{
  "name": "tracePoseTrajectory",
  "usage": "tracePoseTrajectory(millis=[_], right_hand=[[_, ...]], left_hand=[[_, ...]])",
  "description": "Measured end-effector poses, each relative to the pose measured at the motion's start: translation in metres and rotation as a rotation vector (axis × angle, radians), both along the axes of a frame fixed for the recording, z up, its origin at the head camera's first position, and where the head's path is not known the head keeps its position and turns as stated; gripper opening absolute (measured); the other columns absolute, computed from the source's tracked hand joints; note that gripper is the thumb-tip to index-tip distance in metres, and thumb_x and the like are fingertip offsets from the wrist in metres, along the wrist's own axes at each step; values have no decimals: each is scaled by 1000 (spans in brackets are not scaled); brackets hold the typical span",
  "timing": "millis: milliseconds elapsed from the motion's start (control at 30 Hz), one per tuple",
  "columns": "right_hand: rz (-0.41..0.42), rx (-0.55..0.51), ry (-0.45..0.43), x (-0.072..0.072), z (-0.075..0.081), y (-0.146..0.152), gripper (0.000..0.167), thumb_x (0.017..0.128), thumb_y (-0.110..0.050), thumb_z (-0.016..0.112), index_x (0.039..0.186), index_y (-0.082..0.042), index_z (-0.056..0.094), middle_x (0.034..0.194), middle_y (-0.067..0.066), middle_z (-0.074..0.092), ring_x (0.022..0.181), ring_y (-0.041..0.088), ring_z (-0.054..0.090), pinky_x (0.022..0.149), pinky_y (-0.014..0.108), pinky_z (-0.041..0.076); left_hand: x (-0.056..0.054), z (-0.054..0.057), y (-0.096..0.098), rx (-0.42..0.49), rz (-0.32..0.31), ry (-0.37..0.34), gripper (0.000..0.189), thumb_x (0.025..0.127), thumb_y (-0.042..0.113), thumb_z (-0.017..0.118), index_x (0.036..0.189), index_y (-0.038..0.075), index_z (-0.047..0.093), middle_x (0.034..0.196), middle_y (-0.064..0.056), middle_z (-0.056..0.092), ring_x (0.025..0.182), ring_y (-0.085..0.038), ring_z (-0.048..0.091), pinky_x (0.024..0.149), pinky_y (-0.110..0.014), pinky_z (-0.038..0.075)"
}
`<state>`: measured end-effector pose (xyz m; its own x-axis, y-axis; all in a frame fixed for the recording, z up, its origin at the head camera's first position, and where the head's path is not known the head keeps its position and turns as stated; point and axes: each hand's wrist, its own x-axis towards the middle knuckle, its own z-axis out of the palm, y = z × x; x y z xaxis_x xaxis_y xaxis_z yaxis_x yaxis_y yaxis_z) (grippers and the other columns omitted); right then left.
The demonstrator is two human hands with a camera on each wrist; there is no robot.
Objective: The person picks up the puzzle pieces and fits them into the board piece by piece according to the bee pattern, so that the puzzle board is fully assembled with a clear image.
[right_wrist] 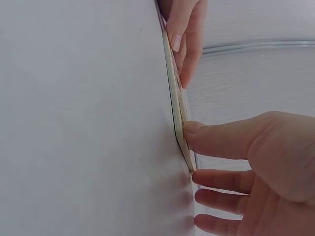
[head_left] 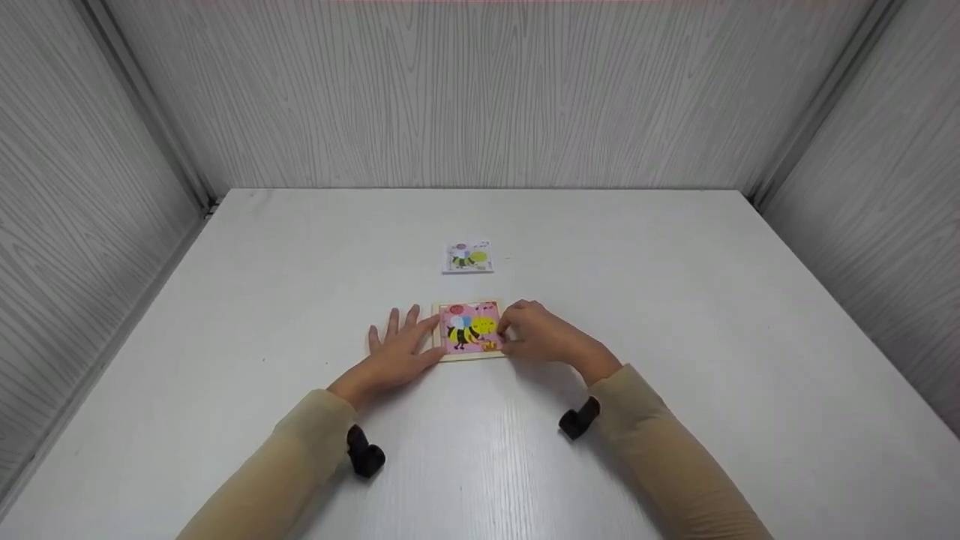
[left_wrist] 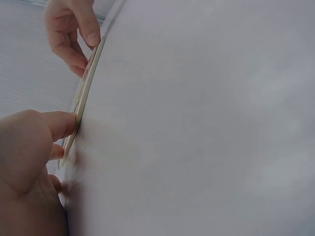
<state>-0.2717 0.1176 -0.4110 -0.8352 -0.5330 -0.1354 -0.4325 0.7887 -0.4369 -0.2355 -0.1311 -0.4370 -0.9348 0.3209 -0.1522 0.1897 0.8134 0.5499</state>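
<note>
A bee jigsaw puzzle (head_left: 471, 328) in a pale wooden frame (head_left: 474, 358) lies flat on the table. Its pink picture shows a yellow and black bee. My left hand (head_left: 397, 355) rests at the left side, fingers spread, with thumb and index at the frame's left edge. My right hand (head_left: 546, 334) bends over the right edge and covers it. Its thumb and fingertips grip the puzzle's right side. In the right wrist view the right thumb (right_wrist: 216, 138) lies on the frame, with the other fingers (right_wrist: 224, 180) beyond it.
A small card (head_left: 468, 257) with the same bee picture lies farther back on the white table (head_left: 675, 300). Grey wood-grain panels (head_left: 480, 90) enclose the back and both sides. Black wrist devices (head_left: 365, 453) hang at the sleeves, close over the tabletop.
</note>
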Motion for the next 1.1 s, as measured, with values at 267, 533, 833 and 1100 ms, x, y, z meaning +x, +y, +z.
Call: tracePoseTrajectory(millis=[267, 533, 833, 1100], right_hand=[[62, -5, 48, 0, 2, 1, 26, 87, -17, 65, 113, -13, 65, 118, 7, 54, 113, 25, 44, 98, 38, 36], [76, 8, 72, -1, 0, 0, 24, 89, -19, 63, 111, -16, 69, 119, 8, 53, 111, 24, 44, 97, 36, 37], [83, -21, 80, -1, -3, -2, 20, 89, -18, 64, 107, -20, 71, 123, 7, 52, 114, 25, 43, 98, 37, 38], [122, -47, 94, 1, 1, -2, 19, 88, -10, 64, 102, -18, 74, 126, 12, 52, 118, 28, 41, 99, 38, 36]], left_hand=[[-1, 3, -1, 0, -1, 1, 64, 94, 47, 45, 149, 21, 25, 155, -14, 0, 138, -37, -15, 100, -61, -15], [-1, 3, -1, 8, -4, 1, 64, 94, 47, 45, 149, 20, 25, 155, -15, 0, 138, -37, -15, 100, -61, -16], [0, 1, 0, -2, 7, -8, 65, 94, 48, 45, 149, 20, 23, 155, -14, 0, 138, -37, -14, 100, -61, -15], [-1, 1, -1, -2, -5, 6, 64, 94, 46, 45, 149, 19, 25, 155, -16, 2, 138, -38, -14, 99, -62, -15]])
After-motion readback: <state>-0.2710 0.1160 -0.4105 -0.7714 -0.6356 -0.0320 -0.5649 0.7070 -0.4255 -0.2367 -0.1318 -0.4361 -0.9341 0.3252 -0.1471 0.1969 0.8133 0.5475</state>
